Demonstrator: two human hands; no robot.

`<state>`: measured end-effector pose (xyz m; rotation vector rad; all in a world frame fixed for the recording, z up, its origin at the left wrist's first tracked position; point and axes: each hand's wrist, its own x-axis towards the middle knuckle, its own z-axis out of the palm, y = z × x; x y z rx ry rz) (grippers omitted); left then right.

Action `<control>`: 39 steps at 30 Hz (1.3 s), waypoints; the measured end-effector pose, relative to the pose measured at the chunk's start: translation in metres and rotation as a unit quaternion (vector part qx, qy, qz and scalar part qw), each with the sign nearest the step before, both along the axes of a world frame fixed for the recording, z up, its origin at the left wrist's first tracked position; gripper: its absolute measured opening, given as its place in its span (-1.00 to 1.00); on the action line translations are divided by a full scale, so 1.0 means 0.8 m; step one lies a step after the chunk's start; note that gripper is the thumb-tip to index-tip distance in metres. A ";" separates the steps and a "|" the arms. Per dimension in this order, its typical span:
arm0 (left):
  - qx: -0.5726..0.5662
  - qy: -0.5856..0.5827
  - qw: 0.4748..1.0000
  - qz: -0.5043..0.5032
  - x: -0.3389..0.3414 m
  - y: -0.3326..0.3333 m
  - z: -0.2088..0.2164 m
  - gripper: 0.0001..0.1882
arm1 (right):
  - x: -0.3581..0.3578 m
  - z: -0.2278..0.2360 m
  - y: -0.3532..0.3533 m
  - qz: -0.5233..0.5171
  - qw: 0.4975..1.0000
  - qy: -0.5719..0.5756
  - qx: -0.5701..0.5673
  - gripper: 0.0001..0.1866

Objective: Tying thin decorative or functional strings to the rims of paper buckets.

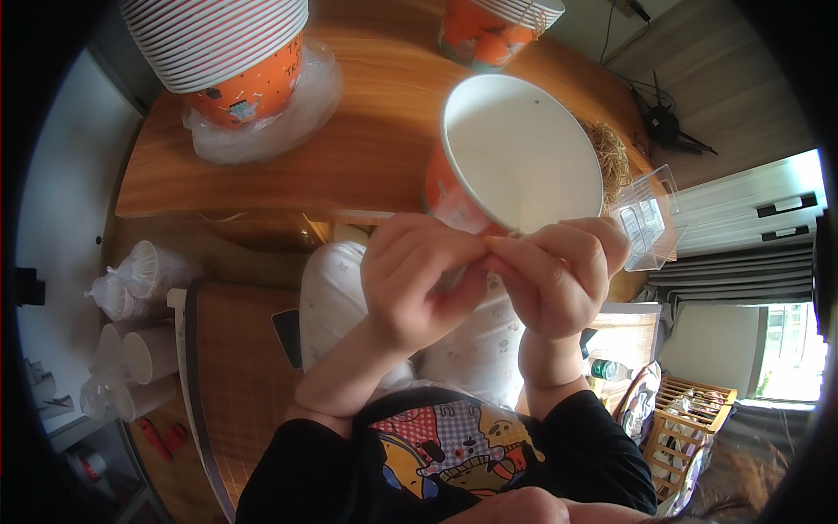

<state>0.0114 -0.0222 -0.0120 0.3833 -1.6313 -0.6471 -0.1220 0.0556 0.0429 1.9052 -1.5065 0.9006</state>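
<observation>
A large paper bucket (515, 131), white inside and orange outside, stands open at the table's near edge and leans toward me. A small dark hole shows in its far wall, below the rim. My left hand (410, 284) and my right hand (559, 279) meet at its near rim, fingertips pinched together and touching each other. Whatever lies between the fingertips is too small to make out, and the hands hide part of the near rim. Just right of the bucket lies a tangled bundle of tan twine (608, 162).
A tall stack of nested orange buckets (249, 92) rests on clear plastic wrap (301, 122) at the table's left. Another bucket stack (489, 39), with twine on its rims, is at the back. A clear plastic box (666, 214) sits at the right edge. White tubs (148, 358) stand lower left.
</observation>
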 end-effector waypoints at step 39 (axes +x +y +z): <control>0.050 0.026 0.997 -0.049 0.008 0.008 -0.009 -0.81 | 0.013 -0.017 0.001 0.053 0.991 -0.124 -0.014 -0.61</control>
